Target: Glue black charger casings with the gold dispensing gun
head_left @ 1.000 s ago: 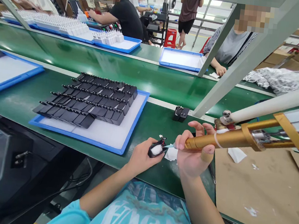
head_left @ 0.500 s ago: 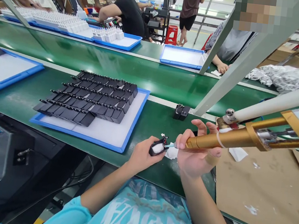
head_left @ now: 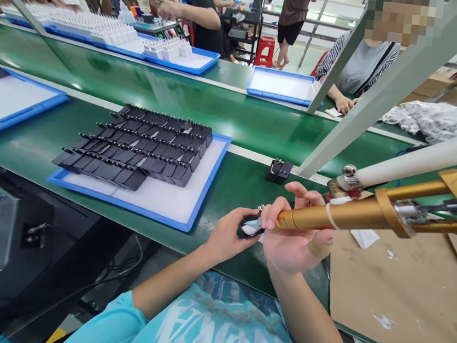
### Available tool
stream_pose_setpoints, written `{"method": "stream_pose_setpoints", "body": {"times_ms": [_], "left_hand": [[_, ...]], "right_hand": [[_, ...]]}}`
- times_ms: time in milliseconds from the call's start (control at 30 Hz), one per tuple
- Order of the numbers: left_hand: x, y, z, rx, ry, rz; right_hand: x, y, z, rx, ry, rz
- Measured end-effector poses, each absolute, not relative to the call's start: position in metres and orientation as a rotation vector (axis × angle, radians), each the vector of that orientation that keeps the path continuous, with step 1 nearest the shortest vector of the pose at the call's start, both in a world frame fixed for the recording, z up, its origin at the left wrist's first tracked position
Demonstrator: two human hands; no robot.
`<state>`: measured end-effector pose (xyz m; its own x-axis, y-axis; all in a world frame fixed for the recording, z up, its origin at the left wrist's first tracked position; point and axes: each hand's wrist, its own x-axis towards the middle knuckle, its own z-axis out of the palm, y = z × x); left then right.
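Note:
My left hand (head_left: 226, 236) is closed around a small open black plug-adapter case (head_left: 241, 230) with white material inside. My right hand (head_left: 291, 250) grips the front of a gold cylindrical glue dispenser (head_left: 351, 213), thumb and index finger near its tip and the other fingers spread. A pale nozzle reaches from the dispenser to the case; its exact contact point is partly hidden by my fingers. Just beyond my hands, a couple of black plug adapters (head_left: 279, 171) stand on the green bench (head_left: 235, 186). To the left, rows of black adapters (head_left: 131, 152) lie on a blue-rimmed tray (head_left: 165, 220).
A metal post (head_left: 353, 92) slants up beyond my right hand. Brown cardboard (head_left: 396, 290) covers the bench on the right, with a white scrap (head_left: 364, 236) on it. Another blue tray (head_left: 32, 116) is at far left. Co-workers sit across the green conveyor (head_left: 179, 100).
My left hand has shifted right with the case, and my right hand slightly left, so hands and nozzle are closer together. The case is now more covered by my fingers.

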<state>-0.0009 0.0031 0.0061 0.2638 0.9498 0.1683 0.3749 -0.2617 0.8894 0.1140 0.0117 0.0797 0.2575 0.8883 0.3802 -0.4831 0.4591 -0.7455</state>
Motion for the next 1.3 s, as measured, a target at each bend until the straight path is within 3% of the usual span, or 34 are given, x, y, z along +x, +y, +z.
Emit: {"method": "stream_pose_setpoints", "body": {"times_ms": [267, 600, 900, 1300], "left_hand": [[-0.005, 0.0, 0.007, 1.855, 1.232, 0.944], [-0.035, 0.016, -0.011, 1.914, 1.392, 0.629], [-0.033, 0.038, -0.001, 1.718, 1.104, 0.572], [-0.037, 0.038, -0.006, 2.263, 1.043, 0.618]], "right_hand": [[0.114, 0.009, 0.079, -0.578, -0.894, 0.972], [0.129, 0.011, 0.076, -0.607, -0.755, 0.932], [0.153, 0.012, 0.067, -0.554, -0.74, 0.903], [0.165, 0.007, 0.063, -0.557, -0.749, 0.928]]}}
